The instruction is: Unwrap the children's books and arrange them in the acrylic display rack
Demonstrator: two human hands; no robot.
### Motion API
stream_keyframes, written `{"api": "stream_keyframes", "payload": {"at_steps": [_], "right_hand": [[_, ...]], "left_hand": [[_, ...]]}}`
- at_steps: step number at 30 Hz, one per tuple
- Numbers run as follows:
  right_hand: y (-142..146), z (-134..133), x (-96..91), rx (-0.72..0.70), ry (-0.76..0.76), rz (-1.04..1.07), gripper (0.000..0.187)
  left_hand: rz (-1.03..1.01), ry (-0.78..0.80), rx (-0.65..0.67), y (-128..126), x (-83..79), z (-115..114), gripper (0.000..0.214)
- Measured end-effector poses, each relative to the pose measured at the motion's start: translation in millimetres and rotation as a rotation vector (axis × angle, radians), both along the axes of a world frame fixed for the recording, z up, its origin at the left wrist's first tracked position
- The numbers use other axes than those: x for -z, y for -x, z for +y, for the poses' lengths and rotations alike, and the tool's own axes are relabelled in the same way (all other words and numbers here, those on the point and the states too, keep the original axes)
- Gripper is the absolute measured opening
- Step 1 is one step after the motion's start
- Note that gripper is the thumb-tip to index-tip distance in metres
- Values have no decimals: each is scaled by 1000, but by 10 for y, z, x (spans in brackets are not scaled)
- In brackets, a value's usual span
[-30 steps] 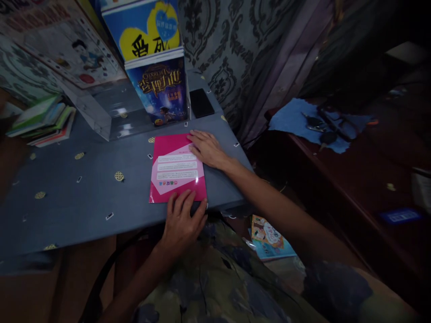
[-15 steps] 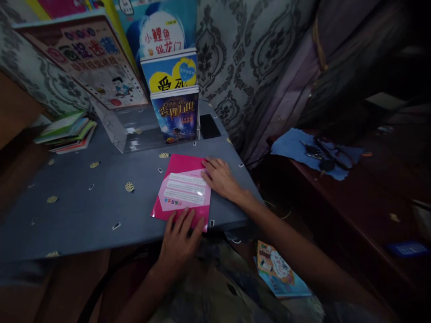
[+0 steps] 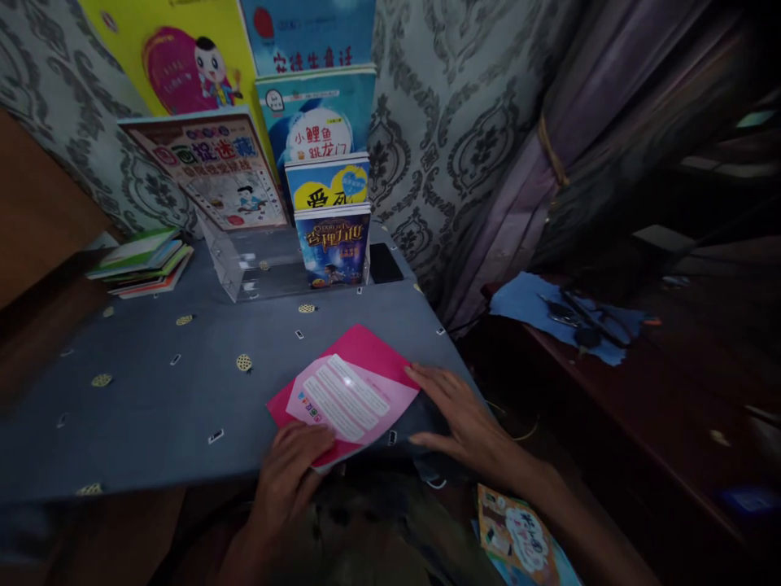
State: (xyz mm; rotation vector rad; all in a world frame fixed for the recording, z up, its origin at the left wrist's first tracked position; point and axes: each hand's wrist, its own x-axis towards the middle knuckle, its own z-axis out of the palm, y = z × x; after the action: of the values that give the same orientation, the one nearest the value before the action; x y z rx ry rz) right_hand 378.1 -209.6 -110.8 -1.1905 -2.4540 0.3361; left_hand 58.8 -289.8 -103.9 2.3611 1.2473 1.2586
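Observation:
A pink book (image 3: 347,391) lies turned at an angle near the front edge of the table, its back cover with white text panels facing up. My left hand (image 3: 293,464) is closed over its near left edge, fingers bent together on the cover; the thumb is partly hidden below. At the book's right corner is my right hand (image 3: 457,415), fingers stretched and touching it, the thumb held apart.
Behind the book, a clear acrylic stand (image 3: 268,281) holds several upright books. Left of it is a book stack (image 3: 146,264); right of it, a black phone (image 3: 386,264). Further right, a blue cloth (image 3: 530,305) bears keys and glasses. More books (image 3: 518,537) sit low beside my right forearm.
The pink book has been rotated clockwise, from nearly square to slantwise. My left hand has moved left and curled over its edge; my right hand has moved right and nearer. The view has tilted up.

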Motion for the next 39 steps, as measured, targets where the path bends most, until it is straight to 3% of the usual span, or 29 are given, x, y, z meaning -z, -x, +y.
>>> {"api": "stream_keyframes", "payload": {"at_steps": [5,8,14,20,22,26,32,35,39], "right_hand": [[9,40,-13,35,68,241,44],[87,149,-47,42,121,424,33],[256,377,-216,74,295,683,38],[513,609,-345,63,367,805,39],[583,691,-394,99,378,853,41],[666,866,-406,200,446,908,44],[686,1066,-71,333,424,812,49],[678,1092,34,355,441,777,45],[656,1089,3,367,438,652,36]], "left_hand": [[-265,392,-151,37,-271,18,28],[-374,504,-232,119,-364,91,33],[-667,464,-379,303,-502,368,39],[-1117,393,-326,243,-815,845,49],[-1184,415,-295,238,-847,1057,49],[-1255,593,-298,296,-622,1466,41],[-1154,751,-341,356,-126,1827,26],[-1091,748,-341,378,-53,1921,23],[-971,721,-359,469,-44,2032,26]]}}
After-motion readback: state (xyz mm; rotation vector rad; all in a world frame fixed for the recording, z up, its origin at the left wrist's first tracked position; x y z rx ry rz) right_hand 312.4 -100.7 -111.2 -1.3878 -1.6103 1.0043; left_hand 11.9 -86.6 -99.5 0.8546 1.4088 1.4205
